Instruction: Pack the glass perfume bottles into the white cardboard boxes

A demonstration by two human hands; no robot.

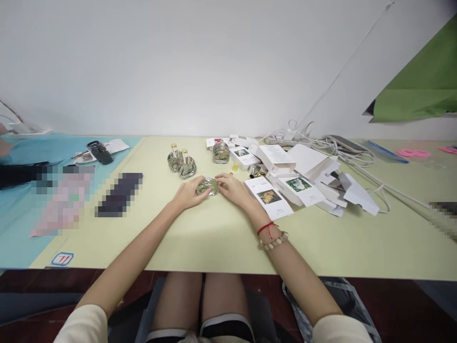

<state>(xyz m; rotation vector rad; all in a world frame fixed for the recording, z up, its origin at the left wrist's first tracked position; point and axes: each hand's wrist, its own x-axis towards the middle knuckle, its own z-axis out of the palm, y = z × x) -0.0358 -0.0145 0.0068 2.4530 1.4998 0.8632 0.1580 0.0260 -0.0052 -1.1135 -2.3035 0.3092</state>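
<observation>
A squat clear glass perfume bottle (209,187) with no tall cap on its neck sits on the table between my hands. My left hand (189,192) is closed round its left side, thumb along the front. Fingers bent, my right hand (233,188) grips the bottle's right side. Two similar bottles with gold tops, one (174,160) behind the other (187,166), stand beyond my left hand. Another perfume bottle (221,153) stands farther back. A small yellow-gold cap (235,167) lies behind my right hand.
White printed boxes (300,186), some opened, heap up to the right. Beyond them are tangled white cables (342,157) and pink scissors (413,153). Left lie a dark blurred rectangle (120,194) and a black cylinder (100,152) on blue cloth, with another person's arm at the edge.
</observation>
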